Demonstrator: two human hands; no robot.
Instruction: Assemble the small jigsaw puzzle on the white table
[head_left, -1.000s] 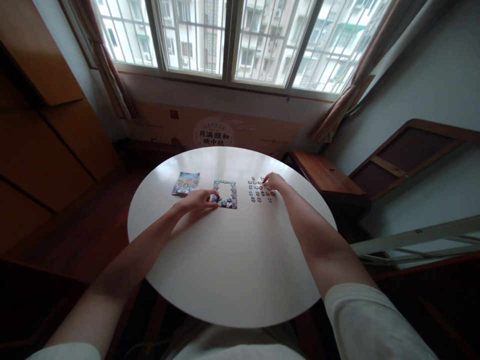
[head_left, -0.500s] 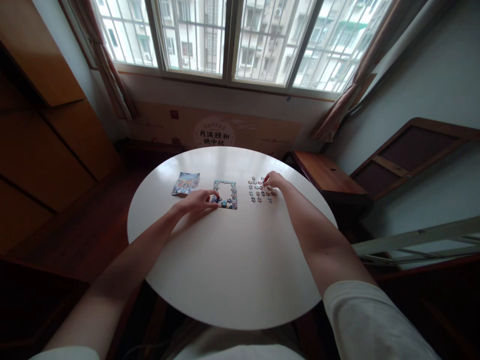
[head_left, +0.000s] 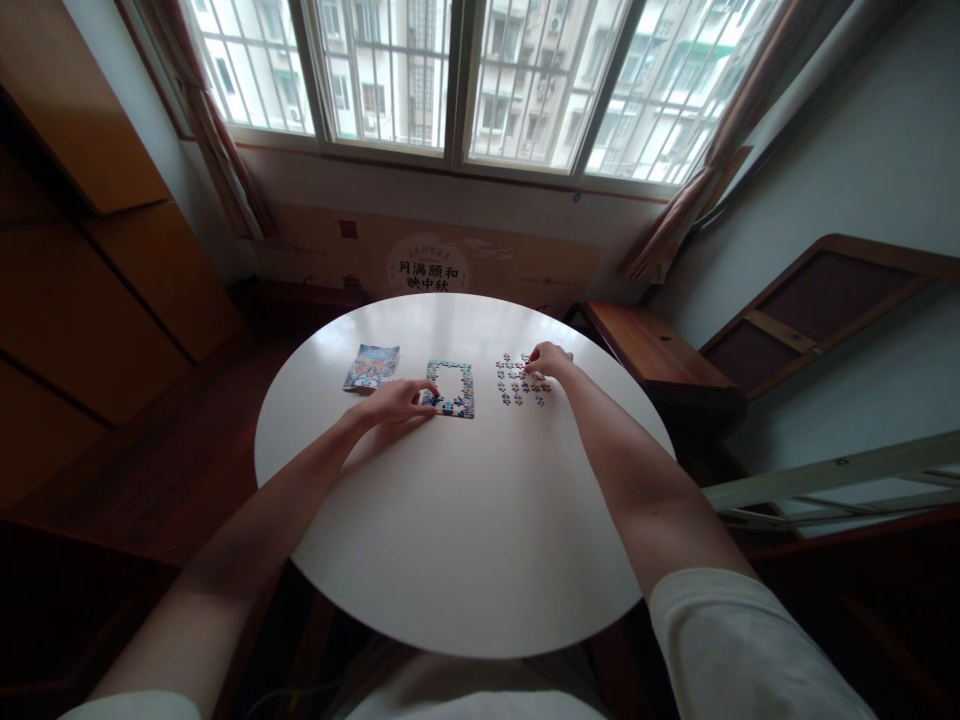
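Note:
A partly assembled jigsaw puzzle [head_left: 469,385] lies on the white round table [head_left: 465,520], its border filled in around a bare white middle. My left hand [head_left: 401,400] rests at the puzzle's lower left corner, thumb and fingers apart, touching the edge pieces. To the right, loose puzzle pieces [head_left: 517,388] are spread in rough rows. Among their upper right ones is my right hand [head_left: 551,360], fingertips pinched down on a puzzle piece that the fingers mostly hide.
A folded colourful picture sheet [head_left: 371,367] lies left of the puzzle. Beyond the table's right rim stands a wooden bench [head_left: 637,345]. A printed banner [head_left: 495,255] runs along the wall under the barred windows.
My right hand has shifted very slightly among the loose pieces, its fingers still pointing down. My left hand stays at the puzzle's corner.

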